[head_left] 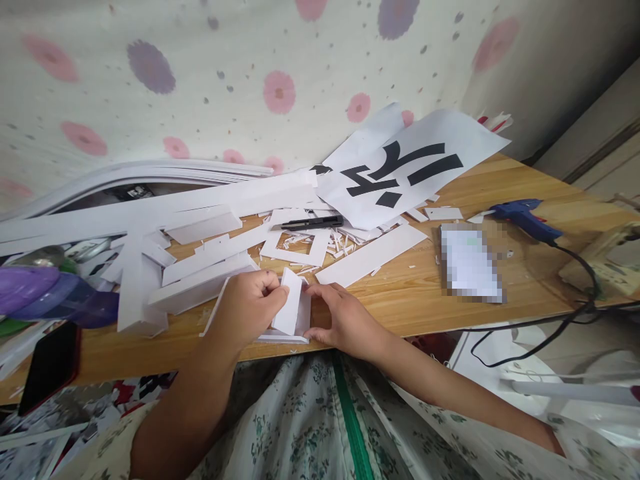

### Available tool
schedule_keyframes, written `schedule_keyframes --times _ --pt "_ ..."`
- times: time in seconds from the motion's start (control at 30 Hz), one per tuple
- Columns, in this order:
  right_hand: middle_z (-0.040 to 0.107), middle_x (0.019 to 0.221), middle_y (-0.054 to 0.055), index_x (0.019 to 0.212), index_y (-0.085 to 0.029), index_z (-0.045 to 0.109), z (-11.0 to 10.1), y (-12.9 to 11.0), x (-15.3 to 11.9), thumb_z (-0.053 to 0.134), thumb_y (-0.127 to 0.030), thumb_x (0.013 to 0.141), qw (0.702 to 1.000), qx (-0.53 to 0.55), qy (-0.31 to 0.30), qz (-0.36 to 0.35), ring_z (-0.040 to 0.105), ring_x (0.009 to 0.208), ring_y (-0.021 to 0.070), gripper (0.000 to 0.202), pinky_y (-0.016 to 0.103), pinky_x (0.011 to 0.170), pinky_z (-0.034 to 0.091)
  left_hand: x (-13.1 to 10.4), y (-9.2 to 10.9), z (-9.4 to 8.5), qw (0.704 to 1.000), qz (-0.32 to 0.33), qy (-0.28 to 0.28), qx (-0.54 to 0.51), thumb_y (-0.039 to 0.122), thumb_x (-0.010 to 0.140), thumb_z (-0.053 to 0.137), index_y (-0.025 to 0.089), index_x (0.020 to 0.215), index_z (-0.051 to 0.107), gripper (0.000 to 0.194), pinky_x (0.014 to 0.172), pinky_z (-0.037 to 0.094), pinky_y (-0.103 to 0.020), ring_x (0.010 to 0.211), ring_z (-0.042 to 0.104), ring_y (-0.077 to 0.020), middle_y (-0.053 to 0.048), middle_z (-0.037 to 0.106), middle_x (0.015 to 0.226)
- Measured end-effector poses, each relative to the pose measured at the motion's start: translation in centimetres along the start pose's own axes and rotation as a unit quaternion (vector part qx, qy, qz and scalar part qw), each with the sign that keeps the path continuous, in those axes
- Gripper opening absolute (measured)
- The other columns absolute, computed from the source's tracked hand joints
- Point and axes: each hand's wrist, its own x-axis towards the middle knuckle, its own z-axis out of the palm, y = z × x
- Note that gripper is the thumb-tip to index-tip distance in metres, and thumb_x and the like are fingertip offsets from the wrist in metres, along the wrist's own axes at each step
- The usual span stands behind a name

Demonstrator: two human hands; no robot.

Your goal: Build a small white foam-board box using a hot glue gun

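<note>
My left hand point(250, 300) is closed, pinching a small white board strip point(289, 301) between thumb and fingers. The strip is tilted over a shallow white board frame point(304, 313) with raised edges, near the table's front edge. My right hand point(345, 320) grips the frame's right end, fingers at its far corner and thumb at its near corner. Part of the frame is hidden behind my left hand and the strip. Just beyond lie a square white board with a cut-out point(295, 257) and a black utility knife point(313, 223).
White board pieces point(195, 293) and scraps cover the table's left and middle. A paper sheet printed with black characters point(420, 170) leans at the back. Rightward are a blue glue gun point(525, 219) with a cord and a blurred block point(470, 263). A phone point(50, 367) lies left.
</note>
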Motion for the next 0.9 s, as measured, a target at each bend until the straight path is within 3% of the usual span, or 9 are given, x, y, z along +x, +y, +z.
schedule_keyframes --times 0.13,0.3,0.47,0.9 --pt "0.067 0.115 0.012 0.112 -0.018 0.057 -0.1 0.0 -0.1 0.083 -0.019 0.064 1.000 0.014 0.010 0.012 0.063 0.105 0.0263 0.055 0.041 0.092 0.049 -0.1 -0.2 0.3 1.000 -0.018 -0.008 0.014 0.038 0.068 0.049 0.021 0.048 0.035 0.030 0.048 0.025 -0.026 0.049 0.032 -0.0110 0.005 0.033 0.047" --pt "0.068 0.079 0.002 0.084 -0.019 0.059 -0.1 0.4 -0.5 0.058 -0.010 0.076 0.993 0.053 0.096 0.047 0.063 0.071 0.0167 0.012 0.029 0.069 0.049 -0.3 0.2 0.8 1.000 -0.017 -0.017 0.007 0.038 0.067 0.047 0.021 0.048 0.035 0.029 0.049 0.026 -0.026 0.048 0.032 -0.0104 0.005 0.034 0.046" --pt "0.065 0.071 0.001 0.075 -0.020 0.058 -0.1 0.5 -0.9 0.053 -0.015 0.078 0.983 0.071 0.169 0.033 0.060 0.066 0.0155 0.007 0.027 0.063 0.046 -0.2 0.5 1.2 0.999 -0.012 -0.037 0.006 0.040 0.067 0.046 0.021 0.047 0.035 0.030 0.050 0.027 -0.026 0.047 0.033 -0.0105 0.005 0.035 0.045" --pt "0.065 0.069 0.001 0.074 -0.021 0.058 -0.2 0.7 -1.1 0.054 -0.020 0.080 0.973 0.107 0.199 0.042 0.060 0.063 0.0149 0.008 0.027 0.062 0.047 -0.2 -0.2 2.2 0.995 -0.002 -0.082 0.049 0.037 0.072 0.045 0.021 0.049 0.034 0.030 0.052 0.021 -0.028 0.050 0.034 -0.0120 0.004 0.035 0.046"
